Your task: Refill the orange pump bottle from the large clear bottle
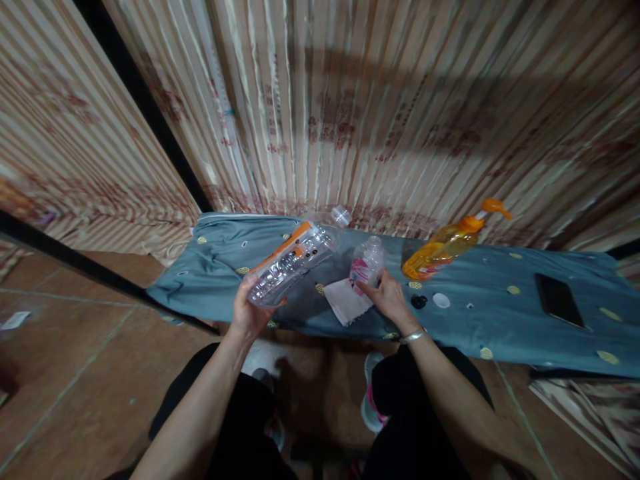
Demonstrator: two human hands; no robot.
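My left hand (251,308) grips the base of a large clear plastic bottle (295,262) with an orange label, tilted so its open neck points up and right. My right hand (389,298) is closed round a smaller clear plastic bottle (366,263) with a pink and white label, standing nearly upright. The two necks are apart. A pale folded cloth (346,303) lies under and beside the small bottle. To the right are a black cap (419,302) and a white round lid (441,301).
An orange pump bottle (440,250) leans behind the caps. Farther right lies a black phone (559,300). Everything rests on a narrow table with a blue-green cloth (493,307). A striped curtain (350,100) hangs behind, and a black post (150,113) rises at the left.
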